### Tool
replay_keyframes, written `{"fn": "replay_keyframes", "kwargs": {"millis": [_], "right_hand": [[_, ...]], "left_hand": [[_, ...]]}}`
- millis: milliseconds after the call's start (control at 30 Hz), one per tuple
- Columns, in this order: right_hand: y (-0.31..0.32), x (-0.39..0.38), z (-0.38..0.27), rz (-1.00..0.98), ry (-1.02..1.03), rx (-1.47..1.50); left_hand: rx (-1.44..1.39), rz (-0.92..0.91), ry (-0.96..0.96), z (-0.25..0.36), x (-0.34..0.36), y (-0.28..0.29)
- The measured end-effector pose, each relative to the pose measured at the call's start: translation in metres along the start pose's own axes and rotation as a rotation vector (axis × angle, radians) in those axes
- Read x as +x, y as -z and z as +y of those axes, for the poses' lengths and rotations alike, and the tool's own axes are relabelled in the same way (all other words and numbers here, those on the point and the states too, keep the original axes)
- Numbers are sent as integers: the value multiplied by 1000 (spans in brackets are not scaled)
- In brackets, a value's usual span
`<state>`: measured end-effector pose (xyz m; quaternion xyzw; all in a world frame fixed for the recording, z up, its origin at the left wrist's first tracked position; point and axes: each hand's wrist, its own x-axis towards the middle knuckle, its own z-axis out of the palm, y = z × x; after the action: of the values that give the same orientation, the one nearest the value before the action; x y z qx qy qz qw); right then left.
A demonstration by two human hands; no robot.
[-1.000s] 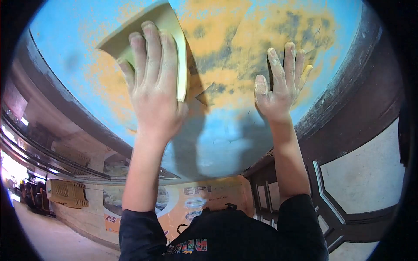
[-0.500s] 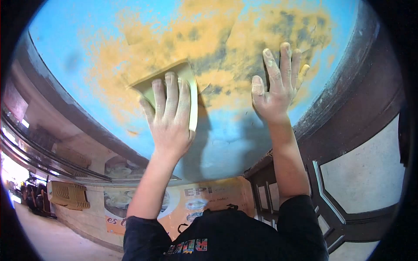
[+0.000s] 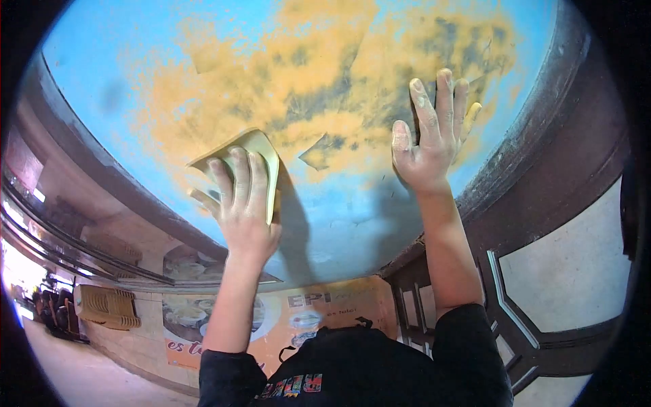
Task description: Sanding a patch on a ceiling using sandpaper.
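Observation:
A blue surface (image 3: 352, 234) fills the upper view, with a worn yellow-orange patch (image 3: 312, 61) mottled grey across it. My left hand (image 3: 244, 210) holds a pale yellow, bent sheet of sandpaper (image 3: 261, 144) against the patch's lower left edge. Its fingers lie over the sheet, and the sheet's right edge curls away from the surface beside the thumb side. What the sheet's underside touches is hidden. My right hand (image 3: 430, 146) rests on the patch's right part with fingers spread and nothing in it. Pale dust coats the fingers of both hands.
A dark frame (image 3: 529, 142) borders the blue surface on both sides. To the right stands a brown panelled door (image 3: 563, 264). Stacked tan plastic chairs (image 3: 107, 306) are at the lower left, near an orange banner (image 3: 346, 305) on the wall behind me.
My left hand has slid down and to the left with the sandpaper, uncovering a grey, sharp-cornered spot on the patch. My right hand has hardly moved.

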<state>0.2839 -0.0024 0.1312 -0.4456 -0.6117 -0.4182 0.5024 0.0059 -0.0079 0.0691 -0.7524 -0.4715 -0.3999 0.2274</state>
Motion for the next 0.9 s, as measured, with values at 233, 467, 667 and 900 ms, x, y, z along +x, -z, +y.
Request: {"fn": "replay_keyframes", "kwargs": {"millis": [233,467,667,900], "right_hand": [[-6,-2,5,25,16,26],[-6,-4,-1,11,-5,14],[-10,-6,10,12,18,39],[-3,2,19,30,134,-30]], "left_hand": [[-57,373,36,-39,72,26],[77,102,-42,-37,-7,-10],[-43,271,93,-49,30,0],[-37,75,114,-27,-11,-26]]}}
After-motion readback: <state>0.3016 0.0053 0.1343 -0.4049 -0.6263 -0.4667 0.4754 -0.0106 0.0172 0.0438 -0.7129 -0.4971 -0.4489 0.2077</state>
